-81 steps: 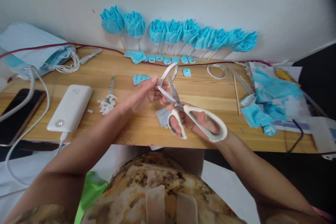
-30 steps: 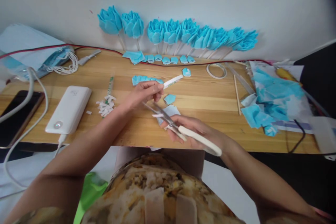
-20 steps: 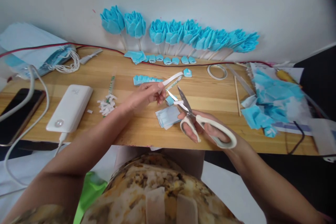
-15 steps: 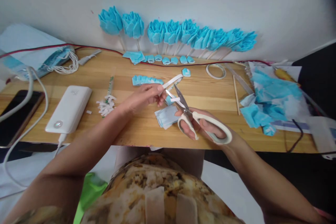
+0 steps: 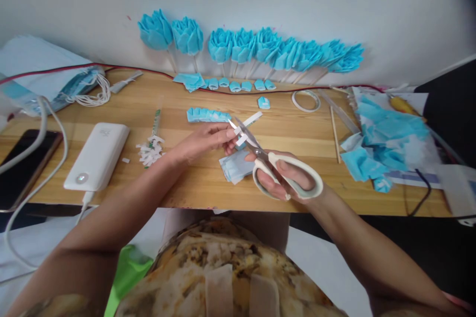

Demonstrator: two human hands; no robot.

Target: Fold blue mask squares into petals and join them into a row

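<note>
My right hand (image 5: 277, 176) is closed through the cream handles of a pair of scissors (image 5: 264, 156). Their blades point up and left, slightly parted, with the tips by my left fingers. My left hand (image 5: 213, 138) is pinched on a narrow white tape strip (image 5: 254, 119), which shows beyond the blades; its held end is partly hidden. Small white pieces lie across or stick to the blades. Under the scissors rests a stack of pale blue fabric pieces (image 5: 235, 166). Just beyond my left hand is a row of folded blue pieces (image 5: 208, 115).
Blue fabric flowers (image 5: 242, 45) on sticks lean along the wall. A tape roll (image 5: 305, 101) and crumpled blue fabric (image 5: 386, 131) lie to the right. On the left are white snippets (image 5: 150, 151), a power bank (image 5: 97, 156) with its cable, and a phone (image 5: 28, 168).
The scissors have moved up and left, and their blades have closed in toward my left fingertips. The white strip has dropped lower and turned beside the blades.
</note>
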